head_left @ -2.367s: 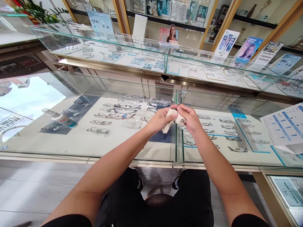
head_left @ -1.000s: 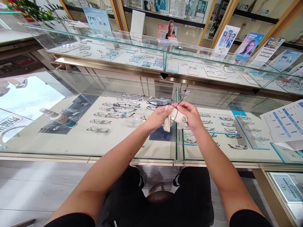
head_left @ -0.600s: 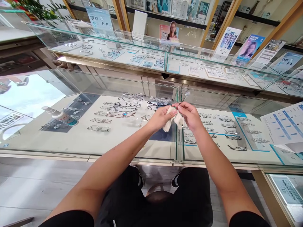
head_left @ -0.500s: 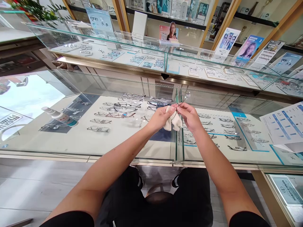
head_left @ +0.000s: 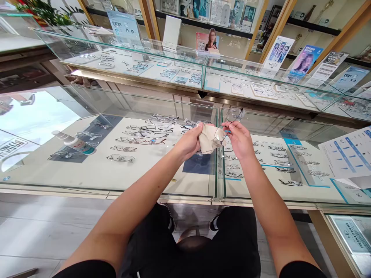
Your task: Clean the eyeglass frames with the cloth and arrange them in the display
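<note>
Over the glass counter, my left hand (head_left: 189,142) is closed on a cream cleaning cloth (head_left: 207,139), which hangs spread from the fingers. My right hand (head_left: 240,139) pinches a pair of thin dark-framed eyeglasses (head_left: 234,115) near the middle of the frame. One lens points up and away; the other lies close to the cloth's right edge, and I cannot tell whether they touch. A white spray bottle (head_left: 75,143) with a teal band stands on the counter to the left of my hands.
Beneath the glass top (head_left: 156,170) lie rows of eyeglasses. A second display case (head_left: 136,79) runs along the back, with sign cards (head_left: 276,54) on it. A printed white sheet (head_left: 349,152) stands at the right.
The cloth has come away from the eyeglasses and spread open in my left hand. My right hand has shifted slightly right and turned the eyeglasses, so both lenses now show.
</note>
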`<state>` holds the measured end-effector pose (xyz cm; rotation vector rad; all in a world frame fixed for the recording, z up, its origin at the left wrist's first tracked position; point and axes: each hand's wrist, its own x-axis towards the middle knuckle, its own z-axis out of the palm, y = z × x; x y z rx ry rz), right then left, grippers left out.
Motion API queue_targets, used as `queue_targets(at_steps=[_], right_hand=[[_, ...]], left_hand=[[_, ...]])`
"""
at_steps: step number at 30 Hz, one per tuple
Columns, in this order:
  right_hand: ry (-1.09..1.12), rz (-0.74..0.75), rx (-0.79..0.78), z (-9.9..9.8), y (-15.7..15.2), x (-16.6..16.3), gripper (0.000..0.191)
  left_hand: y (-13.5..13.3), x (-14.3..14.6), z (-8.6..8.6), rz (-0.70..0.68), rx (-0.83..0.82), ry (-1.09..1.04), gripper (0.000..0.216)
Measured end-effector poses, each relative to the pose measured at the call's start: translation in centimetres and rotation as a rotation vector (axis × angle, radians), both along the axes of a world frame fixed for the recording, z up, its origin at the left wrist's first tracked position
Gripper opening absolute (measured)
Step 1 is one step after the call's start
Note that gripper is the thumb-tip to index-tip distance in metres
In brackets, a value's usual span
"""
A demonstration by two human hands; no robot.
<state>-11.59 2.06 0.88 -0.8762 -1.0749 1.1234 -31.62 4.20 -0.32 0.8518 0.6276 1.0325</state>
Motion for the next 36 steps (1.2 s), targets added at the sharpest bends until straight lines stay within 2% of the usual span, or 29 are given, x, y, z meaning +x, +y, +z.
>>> queue_targets(at_steps=[3,8,11,15,22,28,36], right_hand=[[-0.018,-0.032,0.016,0.0,0.1,0.3,0.031],[-0.023,-0.014,0.020,-0.2,0.2,0.3,0.028],[-0.063,0.026,0.042,-0.3,0.2,0.1,0.027],[-0.101,0.083,0.032,-0.4,0.0,-0.1,0.030],[-0.092,0.125,-0.059,-0.7,-0.3,-0.5,0.033],[-0.039,0.149,-0.027,-1.1,-0.3,-1.2,0.028],[-0.131,0.114,0.047,-1.5,-0.4,-1.8,0.032]], left_hand=[[0.3,-0.3,0.3,0.037,-0.036,-0.042,0.044],[0.4,-0.4,0.1,0.016,-0.035,-0.058,0.040],[0.2,-0.5,-0.3,-0.069,0.022,-0.021,0.041],[-0.3,-0.5,-0.5,-0.225,0.093,0.080,0.052],[-1.3,0.2,-0.2,-0.336,0.222,0.136,0.058],[-1.8,0.8,-0.3,-0.213,0.207,0.145,0.058],[-2.0,1.4,-0.3,-0.031,0.150,0.142,0.065]])
